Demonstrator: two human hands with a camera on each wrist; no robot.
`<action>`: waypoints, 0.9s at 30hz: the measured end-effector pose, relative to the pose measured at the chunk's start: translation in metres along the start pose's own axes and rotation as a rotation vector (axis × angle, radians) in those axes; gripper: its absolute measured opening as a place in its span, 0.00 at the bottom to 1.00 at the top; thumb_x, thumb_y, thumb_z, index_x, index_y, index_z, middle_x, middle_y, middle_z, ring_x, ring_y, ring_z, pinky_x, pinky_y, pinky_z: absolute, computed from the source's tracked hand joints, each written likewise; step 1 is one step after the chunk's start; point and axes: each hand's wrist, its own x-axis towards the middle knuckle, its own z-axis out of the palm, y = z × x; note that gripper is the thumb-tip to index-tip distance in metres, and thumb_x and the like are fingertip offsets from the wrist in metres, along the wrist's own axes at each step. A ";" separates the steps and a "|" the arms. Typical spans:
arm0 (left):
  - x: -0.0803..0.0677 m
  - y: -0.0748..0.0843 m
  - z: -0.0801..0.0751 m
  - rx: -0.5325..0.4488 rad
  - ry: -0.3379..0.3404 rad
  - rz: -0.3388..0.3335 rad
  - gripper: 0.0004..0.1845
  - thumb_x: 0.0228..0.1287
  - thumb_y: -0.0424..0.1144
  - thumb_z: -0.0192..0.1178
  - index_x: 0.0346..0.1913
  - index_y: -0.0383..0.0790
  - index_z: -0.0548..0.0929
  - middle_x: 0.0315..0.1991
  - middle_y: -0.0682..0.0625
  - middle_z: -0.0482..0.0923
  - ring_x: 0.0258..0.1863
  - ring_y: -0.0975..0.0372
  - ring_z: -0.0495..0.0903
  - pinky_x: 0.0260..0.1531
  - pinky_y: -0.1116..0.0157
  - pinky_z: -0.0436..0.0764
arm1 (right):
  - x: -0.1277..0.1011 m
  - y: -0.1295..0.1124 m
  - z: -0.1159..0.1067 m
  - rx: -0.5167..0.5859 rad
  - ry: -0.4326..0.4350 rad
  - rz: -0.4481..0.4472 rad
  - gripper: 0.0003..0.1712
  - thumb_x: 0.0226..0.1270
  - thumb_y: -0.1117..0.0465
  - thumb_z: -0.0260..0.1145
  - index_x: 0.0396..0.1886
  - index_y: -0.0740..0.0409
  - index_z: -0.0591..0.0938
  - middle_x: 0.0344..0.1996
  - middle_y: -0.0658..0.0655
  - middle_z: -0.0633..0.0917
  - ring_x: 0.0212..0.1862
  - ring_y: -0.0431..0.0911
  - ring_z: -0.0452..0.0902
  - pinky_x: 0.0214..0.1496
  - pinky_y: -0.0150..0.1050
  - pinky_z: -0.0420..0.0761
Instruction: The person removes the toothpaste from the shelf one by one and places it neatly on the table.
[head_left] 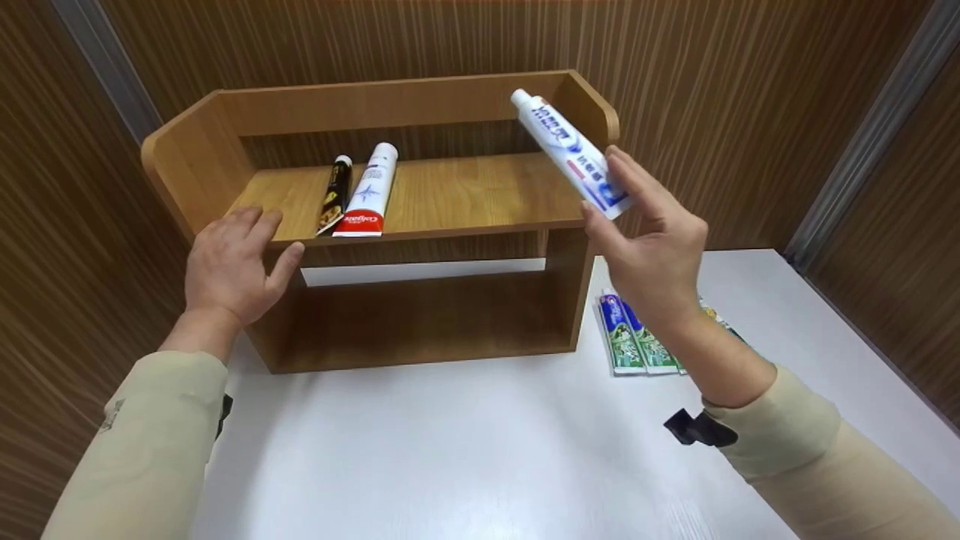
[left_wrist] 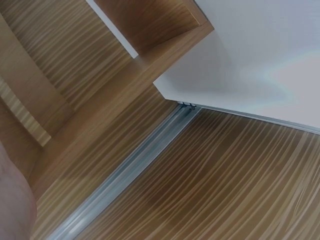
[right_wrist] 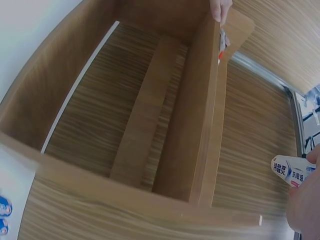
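My right hand (head_left: 660,247) pinches the crimped end of a white and blue toothpaste tube (head_left: 570,150) between thumb and fingers. The tube is raised at the right end of the wooden shelf (head_left: 480,187), its cap pointing up and to the left. In the right wrist view the same toothpaste tube (right_wrist: 292,169) shows at the right edge. My left hand (head_left: 232,262) rests at the left front corner of the shelf, fingers extended over the board. Right of it, a black toothpaste tube (head_left: 336,191) and a white and red Colgate tube (head_left: 369,191) lie side by side on the upper board.
On the white table (head_left: 450,450), right of the shelf unit, lie several blue and green toothpaste tubes (head_left: 621,334), partly hidden by my right forearm. Below the upper board is a lower compartment (head_left: 427,315). Wood-patterned walls (head_left: 750,112) stand behind and at both sides.
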 end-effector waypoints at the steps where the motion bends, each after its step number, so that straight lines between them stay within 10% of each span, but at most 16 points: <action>1: 0.000 0.000 0.000 0.001 -0.001 -0.001 0.37 0.80 0.64 0.47 0.75 0.38 0.73 0.75 0.33 0.68 0.76 0.40 0.65 0.77 0.40 0.61 | 0.000 0.001 -0.003 0.004 0.006 0.004 0.29 0.71 0.67 0.74 0.70 0.64 0.80 0.69 0.54 0.82 0.70 0.47 0.78 0.71 0.41 0.78; 27: 0.001 0.004 -0.003 0.011 -0.021 -0.013 0.38 0.80 0.65 0.45 0.76 0.39 0.72 0.76 0.33 0.68 0.76 0.41 0.65 0.78 0.41 0.60 | -0.005 0.034 -0.094 -0.083 0.204 0.264 0.29 0.68 0.73 0.71 0.69 0.57 0.83 0.69 0.57 0.82 0.68 0.49 0.79 0.70 0.38 0.78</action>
